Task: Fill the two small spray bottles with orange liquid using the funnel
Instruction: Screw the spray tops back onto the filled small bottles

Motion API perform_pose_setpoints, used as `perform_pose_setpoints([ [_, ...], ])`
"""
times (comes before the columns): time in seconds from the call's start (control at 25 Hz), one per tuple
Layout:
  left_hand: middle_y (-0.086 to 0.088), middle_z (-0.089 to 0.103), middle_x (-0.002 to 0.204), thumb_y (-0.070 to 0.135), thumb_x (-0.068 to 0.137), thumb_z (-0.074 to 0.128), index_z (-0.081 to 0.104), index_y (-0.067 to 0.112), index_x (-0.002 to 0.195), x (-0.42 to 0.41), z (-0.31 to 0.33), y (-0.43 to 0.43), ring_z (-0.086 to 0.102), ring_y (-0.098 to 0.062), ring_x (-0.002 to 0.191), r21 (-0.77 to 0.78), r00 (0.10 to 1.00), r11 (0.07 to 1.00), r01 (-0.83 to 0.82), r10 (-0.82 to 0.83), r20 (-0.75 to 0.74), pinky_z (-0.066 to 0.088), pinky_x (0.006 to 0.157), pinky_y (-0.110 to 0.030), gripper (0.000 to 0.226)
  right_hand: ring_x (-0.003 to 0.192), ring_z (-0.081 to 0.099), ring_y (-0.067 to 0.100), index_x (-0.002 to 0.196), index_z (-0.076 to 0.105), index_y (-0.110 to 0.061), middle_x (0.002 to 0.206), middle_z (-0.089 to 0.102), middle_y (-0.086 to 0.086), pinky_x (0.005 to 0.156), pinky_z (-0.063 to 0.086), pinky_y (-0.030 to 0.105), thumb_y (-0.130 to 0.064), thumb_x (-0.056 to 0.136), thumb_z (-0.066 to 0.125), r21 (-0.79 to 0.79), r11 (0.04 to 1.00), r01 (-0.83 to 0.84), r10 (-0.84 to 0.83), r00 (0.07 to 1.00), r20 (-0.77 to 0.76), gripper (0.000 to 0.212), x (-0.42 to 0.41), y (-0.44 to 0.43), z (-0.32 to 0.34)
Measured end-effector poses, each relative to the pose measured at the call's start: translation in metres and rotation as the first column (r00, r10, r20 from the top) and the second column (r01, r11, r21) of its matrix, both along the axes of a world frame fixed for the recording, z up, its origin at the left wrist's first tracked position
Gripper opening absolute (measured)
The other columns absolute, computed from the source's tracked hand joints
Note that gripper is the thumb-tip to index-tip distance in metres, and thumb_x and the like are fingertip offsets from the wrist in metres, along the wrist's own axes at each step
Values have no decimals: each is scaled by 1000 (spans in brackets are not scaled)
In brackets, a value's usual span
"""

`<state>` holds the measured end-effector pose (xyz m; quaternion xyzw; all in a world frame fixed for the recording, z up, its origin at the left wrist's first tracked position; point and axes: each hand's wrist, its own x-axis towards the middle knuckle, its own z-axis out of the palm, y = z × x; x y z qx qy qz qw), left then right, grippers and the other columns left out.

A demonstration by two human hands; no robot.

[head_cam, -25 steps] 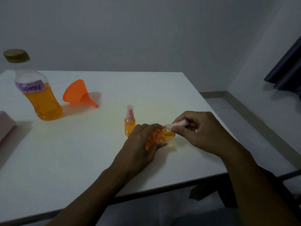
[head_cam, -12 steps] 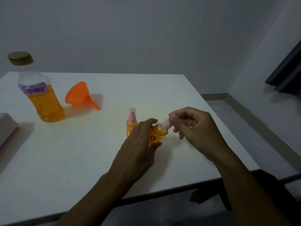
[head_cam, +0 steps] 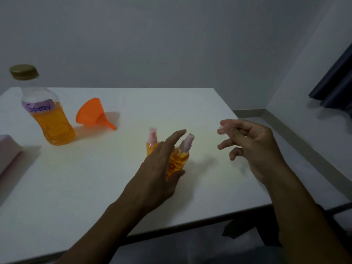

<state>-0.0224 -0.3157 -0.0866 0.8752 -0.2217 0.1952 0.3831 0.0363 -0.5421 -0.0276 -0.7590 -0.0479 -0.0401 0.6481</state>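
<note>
My left hand [head_cam: 158,168] grips a small spray bottle [head_cam: 179,161] full of orange liquid, tilted to the right, its pink spray head bare. A second small spray bottle [head_cam: 151,144], also orange with a pink head, stands upright just behind my left fingers. My right hand [head_cam: 253,145] hovers apart to the right and pinches a small clear cap [head_cam: 223,128], blurred, in its fingertips. The orange funnel [head_cam: 91,113] lies on its side at the back left. Beside it stands the large bottle [head_cam: 51,122] labelled "Spray", half full of orange liquid, gold lid on.
Everything sits on a white table [head_cam: 76,187] whose right and front edges lie close to my hands. A pink box-like thing [head_cam: 7,151] is at the far left edge. A dark curtain [head_cam: 335,82] hangs at the right by the wall.
My right hand has pulled away to the right from the bottle's top, taking the clear cap with it. The pink spray head now shows. My left hand has tipped the bottle more upright.
</note>
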Motion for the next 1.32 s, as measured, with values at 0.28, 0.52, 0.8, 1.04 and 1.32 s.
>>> perform_pose_setpoints([
  [0.28, 8, 48, 101, 24, 78, 66, 20, 43, 145, -6, 6, -12, 51, -12, 90, 15, 996, 1000, -21, 22, -91, 51, 81, -36, 83, 60, 70, 21, 100, 76, -22, 96, 78, -1, 44, 43, 26, -31, 90, 72, -109, 989, 97, -97, 995, 8, 15, 6, -11, -9],
  [0.52, 11, 53, 115, 20, 87, 54, 25, 34, 144, -5, 0, -23, 53, 0, 85, -53, 994, 997, -62, 57, -88, 45, 80, -27, 65, 57, 72, 19, 100, 76, -25, 96, 77, -5, 46, 43, 28, -38, 89, 72, -175, 977, 124, -121, 992, 28, 18, 11, -12, -11],
  [0.8, 10, 54, 97, 29, 93, 50, 23, 42, 145, 5, 1, -40, 54, -9, 72, 43, 960, 961, -274, 276, -54, 53, 57, -33, 60, 56, 72, 17, 97, 75, -29, 96, 75, -8, 53, 46, 29, -42, 89, 71, -237, 961, 139, -127, 990, 63, 15, 10, -17, -15],
  [1.04, 1, 54, 96, 19, 88, 52, 25, 32, 144, 15, 1, -48, 53, -17, 63, 153, 921, 921, -357, 375, -107, 51, 49, -32, 64, 56, 72, 13, 100, 75, -29, 94, 74, -12, 56, 44, 23, -44, 90, 69, -323, 933, 158, -129, 986, 109, 18, 10, -16, -15],
  [1.32, 3, 46, 88, 13, 92, 47, 33, 21, 136, 19, 1, -48, 41, -10, 56, 171, 917, 922, -347, 372, -145, 24, 44, -19, 46, 54, 71, 10, 103, 75, -28, 95, 73, -13, 51, 45, 8, -43, 91, 69, -351, 922, 162, -120, 983, 139, 20, 9, -17, -14],
])
